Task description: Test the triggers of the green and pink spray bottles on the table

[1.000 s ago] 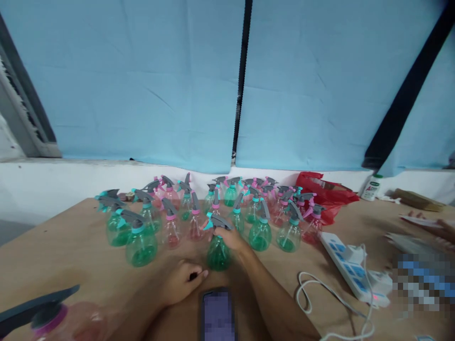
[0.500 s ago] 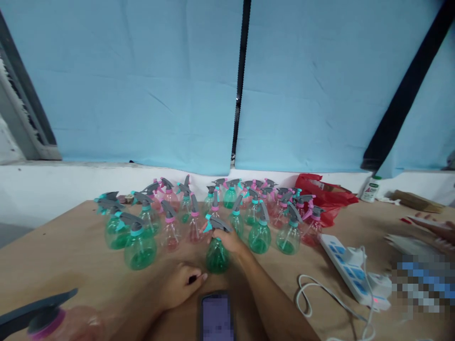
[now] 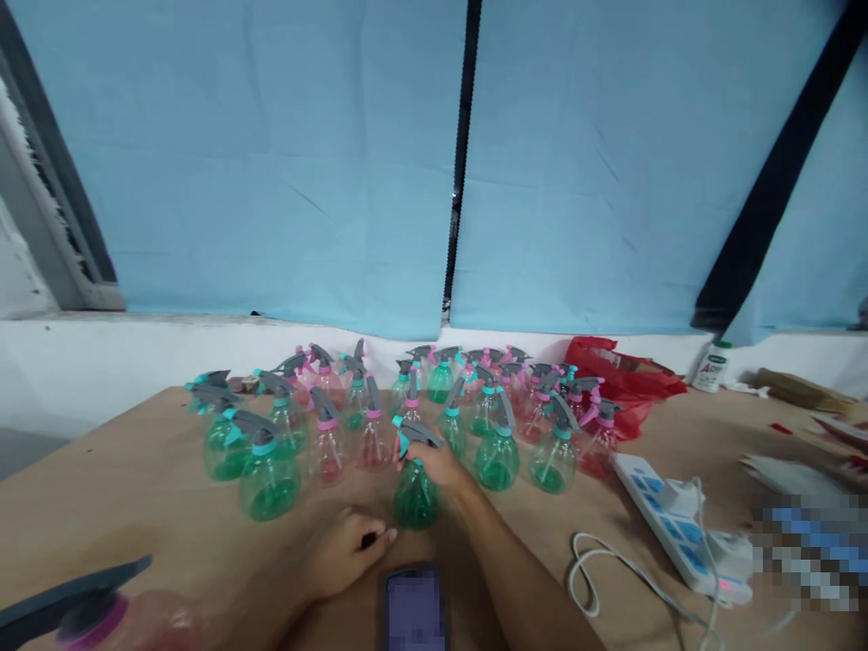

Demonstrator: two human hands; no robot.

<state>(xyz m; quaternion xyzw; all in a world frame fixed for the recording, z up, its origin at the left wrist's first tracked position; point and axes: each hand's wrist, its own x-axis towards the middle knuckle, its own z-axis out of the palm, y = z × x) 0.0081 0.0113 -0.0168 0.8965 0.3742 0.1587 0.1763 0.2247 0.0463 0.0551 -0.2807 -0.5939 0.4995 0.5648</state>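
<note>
My right hand [image 3: 434, 459] is wrapped around the neck of a green spray bottle [image 3: 415, 506], which stands upright on the table under its grey and turquoise trigger head. My left hand [image 3: 359, 542] rests loosely curled on the tabletop, a dark gap between thumb and fingers and nothing visible in it. Just in front of that hand lies a phone [image 3: 415, 610]. Another green spray bottle [image 3: 269, 488] stands to the left, and a pink spray bottle [image 3: 329, 452] sits behind, between the two. At the lower left corner, a pink bottle [image 3: 153, 619] appears partly cut off.
Several more green and pink spray bottles crowd the back of the table [image 3: 136, 479]. On the right are a white power strip [image 3: 668, 520] with plugs and a looped cable [image 3: 589, 565]. Beyond it are a red plastic bag [image 3: 627, 384] and a white bottle [image 3: 712, 366].
My hands and the green bottle hold nearly the same place; the view has shifted slightly. At the far right, another person's hand has drawn back toward the edge with a pale item.
</note>
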